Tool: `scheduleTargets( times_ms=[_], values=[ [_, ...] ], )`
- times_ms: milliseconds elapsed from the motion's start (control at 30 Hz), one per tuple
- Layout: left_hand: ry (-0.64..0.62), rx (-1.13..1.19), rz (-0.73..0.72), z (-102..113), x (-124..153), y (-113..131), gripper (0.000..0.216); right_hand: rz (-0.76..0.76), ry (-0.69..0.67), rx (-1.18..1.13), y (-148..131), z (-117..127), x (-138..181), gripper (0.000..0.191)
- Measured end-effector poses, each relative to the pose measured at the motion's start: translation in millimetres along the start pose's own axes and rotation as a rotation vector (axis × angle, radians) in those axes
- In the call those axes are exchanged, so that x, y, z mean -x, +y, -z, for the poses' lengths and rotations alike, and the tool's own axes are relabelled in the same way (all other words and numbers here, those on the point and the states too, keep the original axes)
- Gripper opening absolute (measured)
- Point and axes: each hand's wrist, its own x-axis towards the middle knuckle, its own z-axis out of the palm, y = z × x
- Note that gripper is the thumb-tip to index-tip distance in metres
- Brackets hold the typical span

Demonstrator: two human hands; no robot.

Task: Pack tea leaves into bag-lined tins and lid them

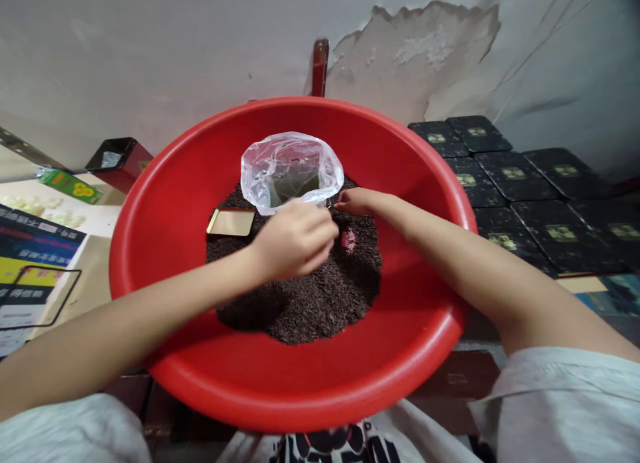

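Note:
A clear plastic bag (253,173) stands open-mouthed in the large red basin (400,143), on a heap of dark, dry leaf-like bits (320,303). My left hand (297,239) is closed at the bag's near rim, its fingertips hidden from me. At the bag's right corner, my right hand (354,201) pinches the edge of the plastic. A shallow tin lid (231,222) with a gold rim lies on the heap left of the bag. A small pink patch (349,240) shows among the dark bits below my right hand.
Rows of black tins (514,173) with gold labels stand at the right. On the left are a dark red open box (120,163), a green packet (71,185) and printed cardboard (35,269). The wall (175,56) behind has peeling paint.

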Motion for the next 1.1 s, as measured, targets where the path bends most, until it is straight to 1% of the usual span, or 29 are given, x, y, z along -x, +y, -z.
scheduleTargets(
  times_ms=[33, 67, 100, 133, 167, 233, 267, 333, 433, 500, 667, 767, 833, 900, 1000, 1100],
  values=[
    [-0.16, 0.027, -0.09, -16.7, 9.6, 2.8, 0.026, -0.015, -0.023, 0.022, -0.4, 0.9, 1.1, 0.038],
    [-0.307, 0.058, -0.091, -34.4, 18.4, 3.4, 0.025, -0.025, -0.045, 0.043, -1.1, 0.4, 2.1, 0.039],
    [-0.43, 0.075, -0.001, -52.1, 26.1, 1.8, 0.034, -0.032, -0.068, 0.063, -2.1, -1.4, 3.0, 0.039],
    [-0.518, 0.071, 0.137, -68.8, 32.5, -1.7, 0.058, -0.034, -0.09, 0.081, -3.3, -4.2, 3.8, 0.038],
    [-0.578, 0.068, 0.284, -83.6, 37.4, -6.5, 0.08, -0.032, -0.11, 0.095, -4.7, -7.5, 4.4, 0.037],
    [-0.684, 0.134, 0.547, -105.7, 42.7, -17.1, 0.11, -0.019, -0.143, 0.111, -7.1, -14.2, 4.7, 0.036],
    [-0.713, 0.185, 0.642, -112.7, 43.6, -21.3, 0.117, -0.012, -0.154, 0.115, -7.8, -16.9, 4.5, 0.035],
    [-0.722, 0.277, 0.757, -119.9, 43.4, -25.5, 0.122, -0.003, -0.168, 0.119, -7.8, -20.4, 3.5, 0.035],
    [-0.668, 0.317, 0.822, -120.3, 41.7, -21.5, 0.119, -0.002, -0.175, 0.128, -5.7, -21.2, 1.8, 0.037],
    [-0.667, 0.312, 0.829, -117.5, 40.6, -15.4, 0.117, -0.005, -0.18, 0.133, -4.4, -20.7, 1.3, 0.039],
    [-0.756, 0.393, 0.816, -106.6, 38.6, 0.0, 0.114, -0.007, -0.191, 0.134, -4.1, -23.4, 0.9, 0.04],
    [-0.817, 0.397, 0.751, -100.5, 39.8, 6.6, 0.122, -0.006, -0.196, 0.137, -4.0, -27.5, -0.6, 0.038],
    [-0.822, 0.387, 0.728, -99.4, 41.5, 8.1, 0.119, -0.003, -0.197, 0.136, -3.4, -29.9, -1.9, 0.037],
    [-0.777, 0.41, 0.768, -101.8, 42.9, 6.4, 0.1, 0.0, -0.197, 0.134, -2.7, -31.4, -3.0, 0.037],
    [-0.727, 0.495, 0.844, -107.4, 41.6, -0.9, 0.06, -0.002, -0.194, 0.132, -1.2, -31.7, -4.0, 0.037],
    [-0.72, 0.595, 0.875, -104.5, 34.7, -8.5, 0.035, -0.015, -0.178, 0.129, 0.8, -29.8, -5.0, 0.036]
  ],
)
